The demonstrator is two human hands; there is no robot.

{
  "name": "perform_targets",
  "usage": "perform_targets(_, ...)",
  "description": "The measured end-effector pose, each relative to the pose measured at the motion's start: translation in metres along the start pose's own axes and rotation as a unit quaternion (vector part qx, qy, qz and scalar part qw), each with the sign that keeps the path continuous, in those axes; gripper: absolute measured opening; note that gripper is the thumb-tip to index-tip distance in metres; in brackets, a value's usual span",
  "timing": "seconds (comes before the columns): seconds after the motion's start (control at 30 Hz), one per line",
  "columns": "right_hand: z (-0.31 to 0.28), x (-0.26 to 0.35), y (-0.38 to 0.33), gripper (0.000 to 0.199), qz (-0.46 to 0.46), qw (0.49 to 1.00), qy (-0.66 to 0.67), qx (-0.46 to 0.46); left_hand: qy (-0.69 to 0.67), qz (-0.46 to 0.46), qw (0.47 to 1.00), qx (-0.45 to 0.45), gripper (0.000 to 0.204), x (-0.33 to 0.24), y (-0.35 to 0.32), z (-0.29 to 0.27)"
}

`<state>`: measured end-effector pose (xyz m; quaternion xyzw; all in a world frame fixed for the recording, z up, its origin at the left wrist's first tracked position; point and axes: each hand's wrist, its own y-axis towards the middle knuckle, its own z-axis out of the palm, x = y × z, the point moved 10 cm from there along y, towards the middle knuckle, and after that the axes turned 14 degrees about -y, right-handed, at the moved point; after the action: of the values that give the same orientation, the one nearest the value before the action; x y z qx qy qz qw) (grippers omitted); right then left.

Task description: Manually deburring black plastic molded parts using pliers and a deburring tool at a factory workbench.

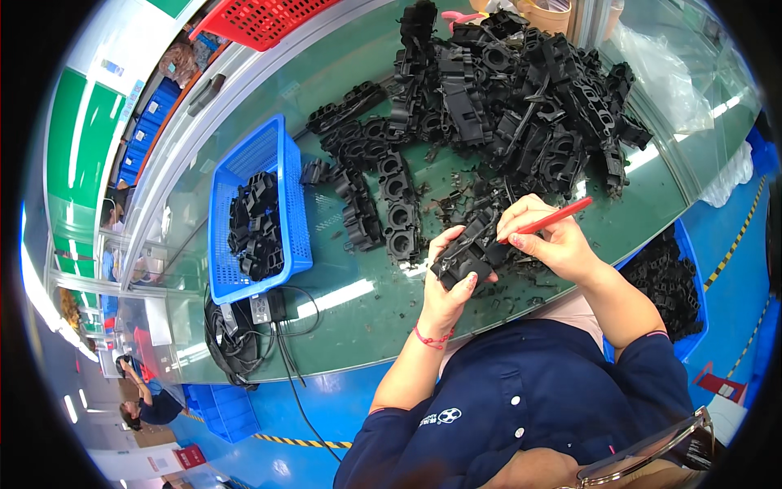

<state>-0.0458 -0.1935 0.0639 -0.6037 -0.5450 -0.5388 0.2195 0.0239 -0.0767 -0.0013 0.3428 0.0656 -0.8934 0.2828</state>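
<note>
My left hand (444,300) is wrapped round one end of a black molded plastic part (471,256), holding it tilted just above the green table. In my right hand (562,248) is a slim red pen-shaped tool (564,214), gripped between thumb and fingers. Its far end points up to the right; the working tip is hidden by my fingers against the part. Small black scraps (521,281) lie on the table under and around both hands. Just left of the held part, a row of similar black parts (397,191) rests on the table.
A large heap of black parts (521,90) covers the far side. At left, a blue basket (295,204) holds several parts, with cables and an adapter (262,310) nearer me. A blue bin (691,326) of black parts stands below the table at right; a red basket (261,24) is far left.
</note>
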Motion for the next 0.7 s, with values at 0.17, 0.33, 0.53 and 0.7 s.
perform_targets(0.17,0.004,0.001,0.000,0.009,-0.006,1.000,0.000,0.013,0.003,-0.007,1.000,0.002,0.067,0.001,0.000,0.000)
perform_targets(0.33,0.006,0.000,0.001,0.010,-0.009,1.000,-0.008,0.019,-0.003,-0.012,1.000,0.000,0.067,0.001,-0.001,-0.001)
perform_targets(0.53,0.006,0.013,0.001,0.009,-0.082,0.989,-0.119,0.013,0.007,-0.025,1.000,0.012,0.068,0.005,-0.002,-0.003)
perform_targets(0.7,0.017,0.045,-0.009,0.015,-0.218,0.907,-0.361,-0.012,-0.006,-0.056,0.998,0.004,0.076,0.011,-0.004,-0.008)
